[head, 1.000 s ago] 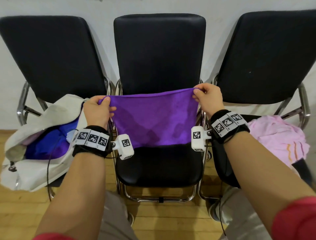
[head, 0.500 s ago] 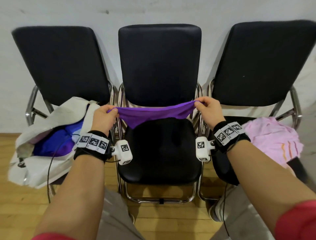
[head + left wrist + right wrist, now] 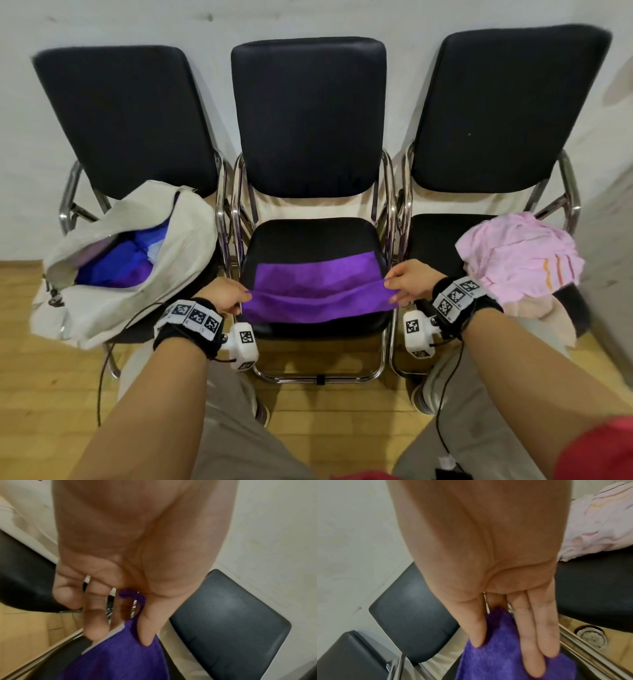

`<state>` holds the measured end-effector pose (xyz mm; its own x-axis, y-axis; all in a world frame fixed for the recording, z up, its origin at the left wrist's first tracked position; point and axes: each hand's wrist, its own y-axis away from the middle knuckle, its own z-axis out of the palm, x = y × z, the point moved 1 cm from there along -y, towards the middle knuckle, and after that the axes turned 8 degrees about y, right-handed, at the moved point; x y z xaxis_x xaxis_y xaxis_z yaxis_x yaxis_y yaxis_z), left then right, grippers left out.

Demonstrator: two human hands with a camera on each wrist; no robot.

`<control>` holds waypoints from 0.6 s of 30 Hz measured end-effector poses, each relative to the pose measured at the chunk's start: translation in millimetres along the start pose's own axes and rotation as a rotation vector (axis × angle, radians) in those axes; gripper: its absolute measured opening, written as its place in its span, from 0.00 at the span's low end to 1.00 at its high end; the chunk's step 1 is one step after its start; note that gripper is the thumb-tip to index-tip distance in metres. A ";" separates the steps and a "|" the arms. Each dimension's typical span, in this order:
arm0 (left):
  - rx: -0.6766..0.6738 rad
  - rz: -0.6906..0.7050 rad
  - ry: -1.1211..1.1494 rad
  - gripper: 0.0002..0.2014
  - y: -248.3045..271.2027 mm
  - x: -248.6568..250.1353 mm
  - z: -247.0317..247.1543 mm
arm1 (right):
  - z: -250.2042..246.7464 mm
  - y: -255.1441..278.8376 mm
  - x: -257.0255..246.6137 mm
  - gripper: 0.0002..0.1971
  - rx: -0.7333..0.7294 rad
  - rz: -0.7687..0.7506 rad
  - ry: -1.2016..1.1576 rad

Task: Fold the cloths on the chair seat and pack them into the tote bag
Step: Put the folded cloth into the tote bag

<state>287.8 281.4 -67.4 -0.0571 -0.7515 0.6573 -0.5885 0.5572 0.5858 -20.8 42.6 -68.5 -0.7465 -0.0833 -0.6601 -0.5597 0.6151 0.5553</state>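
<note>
A purple cloth point(image 3: 315, 287) lies folded over on the front half of the middle chair seat point(image 3: 308, 236). My left hand point(image 3: 227, 298) pinches its near left corner, thumb against fingers, and the left wrist view shows the purple cloth point(image 3: 120, 660) caught under the thumb. My right hand point(image 3: 407, 282) pinches the near right corner; the purple cloth point(image 3: 501, 655) sits between thumb and fingers there. The held edge is lifted slightly above the layer below. An off-white tote bag point(image 3: 113, 274) lies open on the left chair with blue and purple cloth inside.
A crumpled pink cloth point(image 3: 520, 257) with orange stripes lies on the right chair seat point(image 3: 435, 236), hanging over its front. Three black chairs with chrome frames stand side by side against a white wall. Wooden floor lies below.
Both hands have come down and toward me with the purple cloth, from holding it up in front of the backrest to laying it folded on the seat's front.
</note>
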 end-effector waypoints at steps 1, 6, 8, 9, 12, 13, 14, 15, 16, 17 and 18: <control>-0.010 -0.012 -0.025 0.02 2.0 -3.8 2.2 | 2.0 2.3 2.4 0.01 -0.031 0.018 0.012; -0.003 -0.011 -0.074 0.04 -2.6 -13.7 7.5 | 4.3 -0.4 4.8 0.07 -0.057 0.058 0.044; 0.029 -0.005 -0.052 0.05 -8.5 -14.5 8.2 | 3.9 -6.6 3.7 0.06 -0.010 0.057 0.040; 0.054 0.005 -0.031 0.05 -12.3 -14.3 8.2 | 3.4 -10.1 3.1 0.05 0.022 0.058 0.030; 0.129 0.057 0.030 0.08 -25.6 -12.2 9.1 | 1.7 -24.8 2.5 0.03 0.108 0.062 -0.002; 0.142 0.073 0.037 0.08 -30.8 -11.8 9.0 | 0.7 -29.5 1.7 0.04 0.127 0.056 0.002; 0.150 0.084 0.040 0.08 -35.9 -11.3 9.5 | 0.2 -34.7 1.2 0.05 0.144 0.053 0.004; 0.159 0.094 0.047 0.08 -41.5 -10.7 9.8 | -0.4 -39.2 0.5 0.05 0.161 0.054 0.006; 0.174 0.106 0.056 0.08 -47.4 -10.7 10.6 | -1.0 -44.4 0.0 0.04 0.175 0.058 0.006; 0.192 0.117 0.066 0.08 -53.2 -10.8 11.6 | -1.2 -49.2 -0.5 0.04 0.189 0.062 0.004; 0.207 0.131 0.080 0.08 -58.5 -10.9 13.2 | -0.9 -55.2 -0.4 0.03 0.201 0.063 0.001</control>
<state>312.1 252.3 -115.1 -0.0846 -0.6430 0.7612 -0.7334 0.5573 0.3893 10.1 7.9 -98.5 -0.7785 -0.0405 -0.6264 -0.4285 0.7635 0.4832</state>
